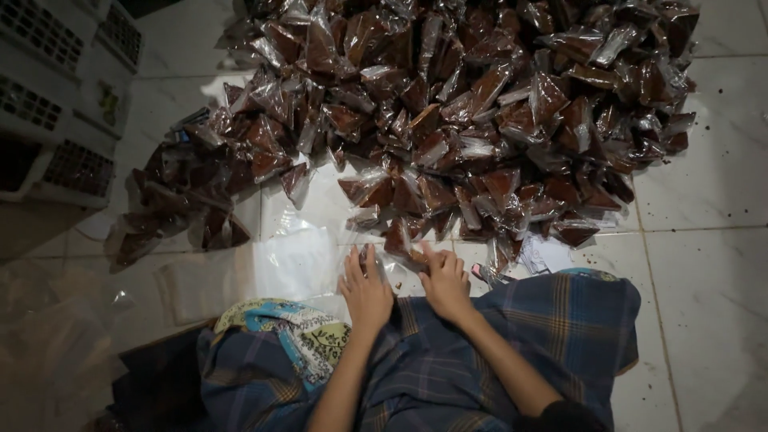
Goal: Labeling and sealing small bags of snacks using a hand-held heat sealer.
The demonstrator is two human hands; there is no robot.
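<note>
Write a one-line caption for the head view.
Seated on a tiled floor, left hand and right hand press a small plastic packet before a heap of brown-filled packets.

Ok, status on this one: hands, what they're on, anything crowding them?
Left hand and right hand both pressed on one small brown-filled plastic packet at the knees. Big packet heap directly ahead. Empty clear bags lie left.

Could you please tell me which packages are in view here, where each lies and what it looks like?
Filled packets: large heap on the tiled floor ahead, small clear plastic bags of dark brown contents.
Smaller pile: to the left, same brown packets.
Empty bags: flat clear stack, left of the left hand.
One packet: at the right hand fingertips.
</note>
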